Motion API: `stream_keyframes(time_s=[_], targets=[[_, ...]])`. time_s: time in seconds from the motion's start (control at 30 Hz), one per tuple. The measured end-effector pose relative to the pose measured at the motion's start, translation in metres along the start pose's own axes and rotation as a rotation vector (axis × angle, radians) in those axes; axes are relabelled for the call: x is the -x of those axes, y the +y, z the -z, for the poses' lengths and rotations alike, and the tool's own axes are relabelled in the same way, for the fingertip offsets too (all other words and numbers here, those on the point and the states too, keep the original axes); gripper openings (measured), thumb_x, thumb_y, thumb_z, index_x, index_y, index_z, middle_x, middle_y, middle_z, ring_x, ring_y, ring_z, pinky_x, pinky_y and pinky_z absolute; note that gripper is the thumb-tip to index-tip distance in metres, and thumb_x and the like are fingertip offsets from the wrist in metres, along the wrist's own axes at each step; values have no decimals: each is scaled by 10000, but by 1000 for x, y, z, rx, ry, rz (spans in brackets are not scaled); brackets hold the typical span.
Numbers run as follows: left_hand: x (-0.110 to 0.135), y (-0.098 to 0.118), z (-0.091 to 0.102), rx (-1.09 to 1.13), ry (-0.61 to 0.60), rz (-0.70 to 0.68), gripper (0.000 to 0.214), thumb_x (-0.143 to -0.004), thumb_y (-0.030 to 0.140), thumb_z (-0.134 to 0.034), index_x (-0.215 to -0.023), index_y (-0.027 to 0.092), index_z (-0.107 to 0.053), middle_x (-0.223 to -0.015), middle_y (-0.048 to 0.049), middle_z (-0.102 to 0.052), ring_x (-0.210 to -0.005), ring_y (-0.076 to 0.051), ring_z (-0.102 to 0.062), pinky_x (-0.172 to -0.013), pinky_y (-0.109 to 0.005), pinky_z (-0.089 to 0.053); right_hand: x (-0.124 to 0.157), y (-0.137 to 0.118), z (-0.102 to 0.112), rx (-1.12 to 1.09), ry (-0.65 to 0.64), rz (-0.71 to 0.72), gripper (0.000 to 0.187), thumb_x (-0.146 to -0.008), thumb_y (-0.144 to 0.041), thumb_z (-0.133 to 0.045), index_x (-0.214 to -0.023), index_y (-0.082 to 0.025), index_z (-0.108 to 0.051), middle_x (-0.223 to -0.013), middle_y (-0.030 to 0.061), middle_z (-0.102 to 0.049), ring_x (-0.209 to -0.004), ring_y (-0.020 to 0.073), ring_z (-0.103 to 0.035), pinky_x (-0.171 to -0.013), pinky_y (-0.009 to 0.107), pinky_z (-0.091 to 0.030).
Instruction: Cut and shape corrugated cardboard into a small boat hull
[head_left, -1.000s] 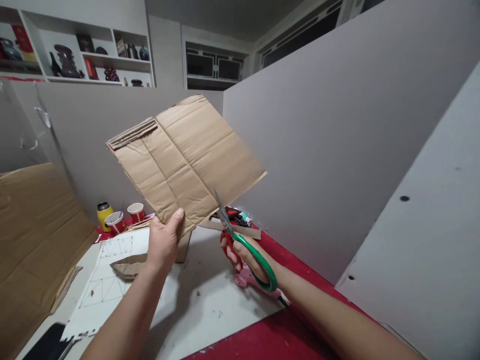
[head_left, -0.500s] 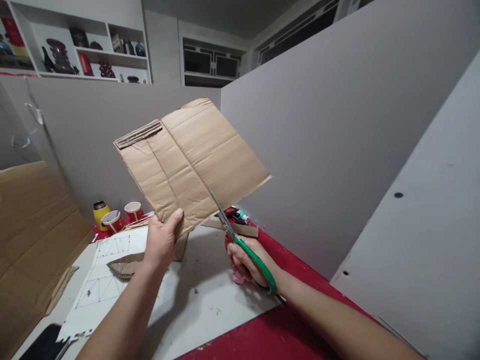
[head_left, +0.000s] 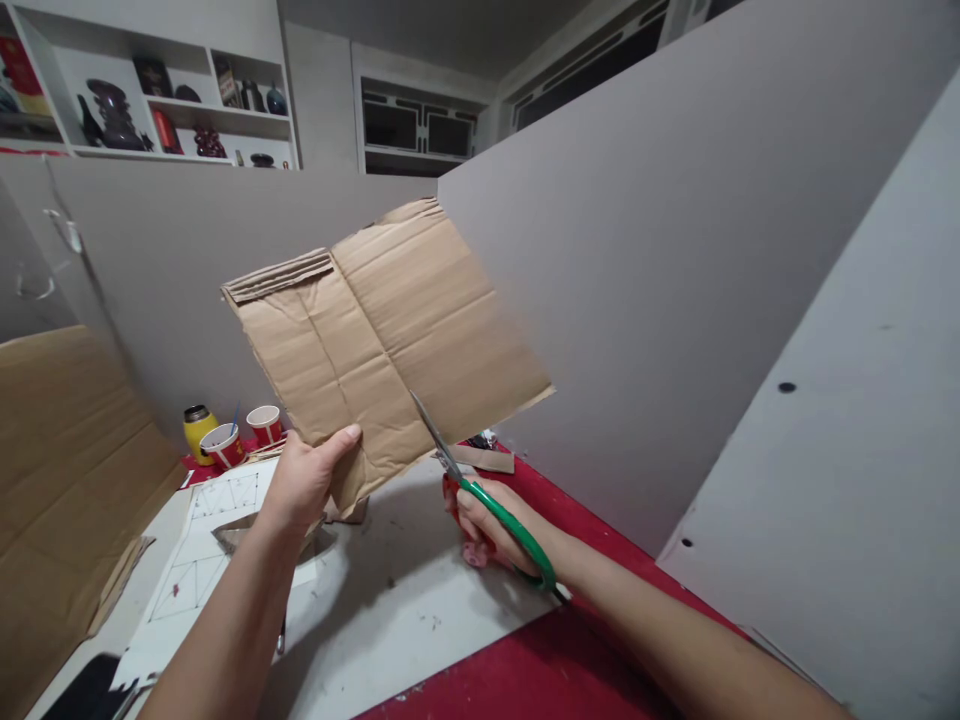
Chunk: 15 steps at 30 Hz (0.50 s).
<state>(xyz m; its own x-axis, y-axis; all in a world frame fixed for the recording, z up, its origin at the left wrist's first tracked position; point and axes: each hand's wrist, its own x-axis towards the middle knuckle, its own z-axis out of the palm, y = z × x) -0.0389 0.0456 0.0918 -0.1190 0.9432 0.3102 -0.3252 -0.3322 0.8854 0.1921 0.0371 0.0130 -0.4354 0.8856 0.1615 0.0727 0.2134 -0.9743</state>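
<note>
A creased brown cardboard sheet [head_left: 442,320] is held up at a tilt above the table. My left hand [head_left: 311,475] grips its lower left edge, thumb on the near face and fingers hidden behind. In my right hand [head_left: 499,520] are scissors [head_left: 517,530] with a green handle loop and a red one. One blade lies across the near face of the cardboard at its lower edge; the other blade is hidden. Folded corrugated strips [head_left: 281,277] show along the sheet's upper left edge.
On the white board [head_left: 405,640] lie a paper with drawn triangle patterns [head_left: 180,580] and cardboard scraps [head_left: 236,535]. Behind stand a yellow bottle [head_left: 199,432] and red-and-white paper cups [head_left: 223,450]. A large cardboard panel [head_left: 67,500] leans at left; a grey partition [head_left: 637,300] rises at right.
The cardboard has tilted, its right corner dropping lower and slightly right. My left hand has moved a little left and down with it. The scissors have shifted slightly left on the sheet.
</note>
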Motion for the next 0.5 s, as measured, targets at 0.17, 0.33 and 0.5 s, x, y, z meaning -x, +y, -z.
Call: stream_keyframes(time_s=[0.17,0.33,0.5], targets=[[1,-1,0,-9,-16,37,646,-627,242,-828,-1233,166,-618,-1057,-104,-749,-1050,-282,-678,-950,-426,-523,3,-4,-2,-61,-3,-49,561,-772,-771,-518,-785,-220,-413,-472,-120,-353,-356,58,-315,-407,231,-354],[4,3,-5,13,-32,57,635,-629,245,-818,-1228,165,-624,-1047,-107,-752,-1051,-283,-677,-935,-421,-529,8,-1,-7,-60,54,-33,538,-787,-748,-528,-745,-231,-382,-446,-120,-336,-336,63,-306,-403,239,-344],[5,3,-9,39,-25,77,661,-592,237,-833,-1218,168,-634,-1027,-103,-757,-1016,-287,-690,-924,-425,-534,9,3,-9,1,114,14,525,-800,-730,-531,-709,-233,-389,-424,-110,-328,-314,80,-341,-369,236,-330]])
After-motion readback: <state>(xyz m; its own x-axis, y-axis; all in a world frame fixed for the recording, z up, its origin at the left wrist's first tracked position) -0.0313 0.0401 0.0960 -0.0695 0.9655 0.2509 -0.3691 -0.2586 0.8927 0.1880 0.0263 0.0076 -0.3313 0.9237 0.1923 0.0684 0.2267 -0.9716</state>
